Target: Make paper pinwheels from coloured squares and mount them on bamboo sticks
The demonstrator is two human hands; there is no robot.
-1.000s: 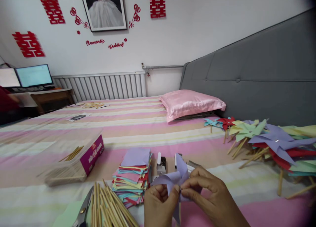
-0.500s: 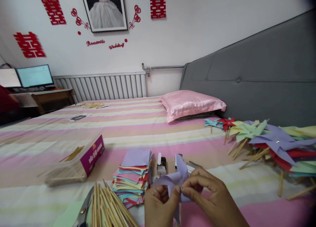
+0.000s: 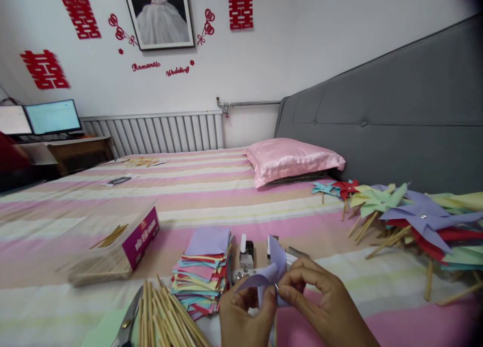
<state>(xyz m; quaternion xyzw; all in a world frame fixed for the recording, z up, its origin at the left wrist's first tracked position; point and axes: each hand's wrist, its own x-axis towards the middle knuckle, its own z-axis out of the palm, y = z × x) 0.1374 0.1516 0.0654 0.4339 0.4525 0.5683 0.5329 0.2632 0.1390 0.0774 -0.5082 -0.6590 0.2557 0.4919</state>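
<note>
Low in the middle of the view, both my hands pinch a folded lilac paper pinwheel (image 3: 272, 271) at its centre. My left hand (image 3: 245, 319) grips it from the left with thumb and fingers closed. My right hand (image 3: 320, 307) pinches the same centre from the right, and a small metal pin shows between the fingertips. A stack of coloured paper squares (image 3: 206, 269) lies just left of my hands. Beside it lies a bundle of wooden sticks (image 3: 162, 317), with scissors (image 3: 128, 322) at its left.
Finished pinwheels on sticks (image 3: 415, 221) are heaped at the right by the grey headboard (image 3: 396, 110). A clear box with a magenta label (image 3: 124, 246) holds a few sticks. Small staplers (image 3: 247, 251) sit behind the paper. A pink pillow (image 3: 290, 158) lies further back on the striped bed.
My hands have dropped slightly and turned the lilac pinwheel a little; small metal pins now show on the bed by the stapler. Nothing else has moved.
</note>
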